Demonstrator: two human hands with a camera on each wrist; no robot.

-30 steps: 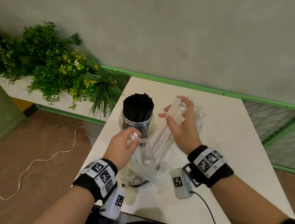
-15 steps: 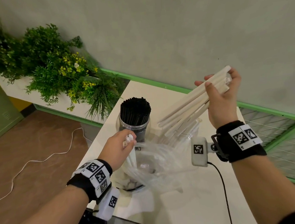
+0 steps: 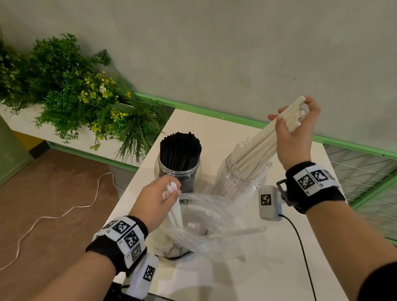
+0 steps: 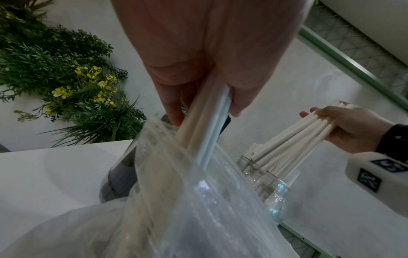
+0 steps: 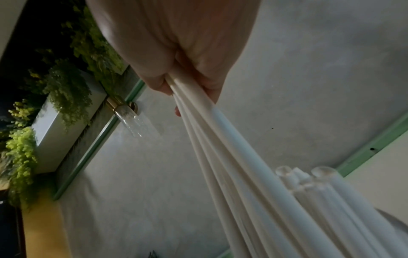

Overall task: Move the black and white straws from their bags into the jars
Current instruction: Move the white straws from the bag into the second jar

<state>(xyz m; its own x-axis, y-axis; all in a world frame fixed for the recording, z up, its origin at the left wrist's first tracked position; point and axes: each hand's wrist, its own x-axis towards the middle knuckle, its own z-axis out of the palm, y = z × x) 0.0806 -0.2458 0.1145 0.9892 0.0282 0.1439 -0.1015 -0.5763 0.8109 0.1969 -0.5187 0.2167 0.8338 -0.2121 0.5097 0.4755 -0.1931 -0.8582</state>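
My right hand grips a bunch of white straws by their upper ends; their lower ends stand tilted inside a clear jar on the white table. To its left a second clear jar is packed with upright black straws. My left hand holds a few white straws at the mouth of a clear plastic bag, with more white straws lying inside the bag. From the right wrist, the gripped white straws run down beside straws standing in the jar.
A planter of green plants with yellow flowers sits left of the table against the grey wall. A white cable trails over the brown floor. A green-framed wire grid lies right of the table. A black cable runs from my right wrist.
My right hand drew the bunch of white straws out of the bag, lifted it to the right, and now their lower ends are in the right jar. The left hand stayed at the bag.
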